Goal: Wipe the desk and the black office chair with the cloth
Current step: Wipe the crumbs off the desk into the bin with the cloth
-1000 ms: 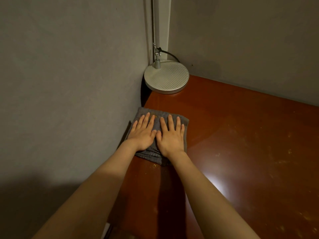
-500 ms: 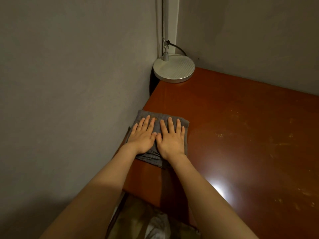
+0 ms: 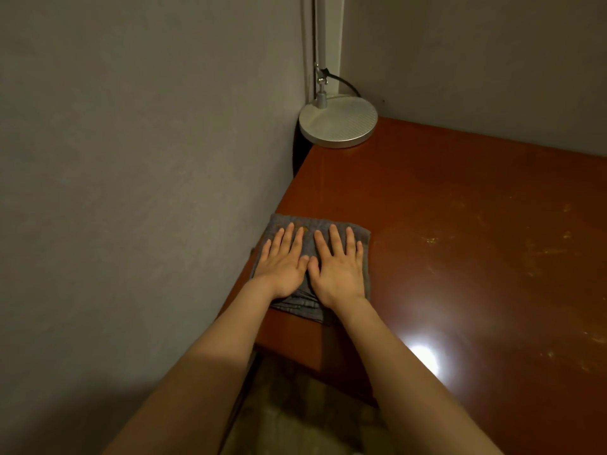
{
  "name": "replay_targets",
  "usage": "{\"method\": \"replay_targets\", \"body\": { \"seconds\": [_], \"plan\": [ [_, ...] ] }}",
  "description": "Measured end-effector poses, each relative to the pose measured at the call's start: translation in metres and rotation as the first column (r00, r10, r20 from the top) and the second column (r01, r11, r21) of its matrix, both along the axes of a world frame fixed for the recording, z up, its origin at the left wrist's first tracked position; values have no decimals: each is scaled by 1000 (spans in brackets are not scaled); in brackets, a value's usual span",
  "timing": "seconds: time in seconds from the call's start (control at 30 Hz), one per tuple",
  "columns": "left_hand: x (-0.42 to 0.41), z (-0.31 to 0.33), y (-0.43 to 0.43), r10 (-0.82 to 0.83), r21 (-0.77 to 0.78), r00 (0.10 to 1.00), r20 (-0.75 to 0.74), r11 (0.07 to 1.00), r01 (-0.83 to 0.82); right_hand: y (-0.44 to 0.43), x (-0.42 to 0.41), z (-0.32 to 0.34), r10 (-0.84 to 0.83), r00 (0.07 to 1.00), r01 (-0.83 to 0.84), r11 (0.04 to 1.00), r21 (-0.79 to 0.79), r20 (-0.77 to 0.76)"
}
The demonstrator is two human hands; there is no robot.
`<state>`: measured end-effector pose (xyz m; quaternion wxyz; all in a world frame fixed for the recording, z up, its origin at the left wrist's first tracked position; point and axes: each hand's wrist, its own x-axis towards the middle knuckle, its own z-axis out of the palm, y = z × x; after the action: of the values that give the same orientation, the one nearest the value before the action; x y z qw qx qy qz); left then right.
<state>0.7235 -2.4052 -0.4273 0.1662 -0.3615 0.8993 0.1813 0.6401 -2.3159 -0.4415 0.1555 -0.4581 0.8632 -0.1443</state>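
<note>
A folded grey cloth [image 3: 305,307] lies flat on the reddish-brown desk [image 3: 460,241], at its left edge beside the wall. My left hand [image 3: 284,261] and my right hand [image 3: 338,266] press down on the cloth side by side, fingers straight and pointing away from me, thumbs touching. The hands cover most of the cloth. Pale smears and specks mark the desk surface to the right. The black office chair is not in view.
A round silver lamp base [image 3: 338,121] with a thin pole and a black cable stands in the desk's far left corner. Grey walls close in on the left and at the back. The desk's front edge runs below my forearms.
Both hands have drawn the cloth toward me along the left edge, away from the lamp base. The desk's front edge and the floor below have come into view.
</note>
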Motion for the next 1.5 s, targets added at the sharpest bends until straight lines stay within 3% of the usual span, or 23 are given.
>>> {"method": "replay_targets", "body": {
  "seconds": [1.07,1.5],
  "plan": [
    [113,-5,44,-115,-20,993,-8,993,115,52,121,1,-102,995,102,994,31,18],
    [117,-2,58,-88,-36,996,-4,996,87,63,126,2,-72,997,71,996,52,6]
  ]
}}
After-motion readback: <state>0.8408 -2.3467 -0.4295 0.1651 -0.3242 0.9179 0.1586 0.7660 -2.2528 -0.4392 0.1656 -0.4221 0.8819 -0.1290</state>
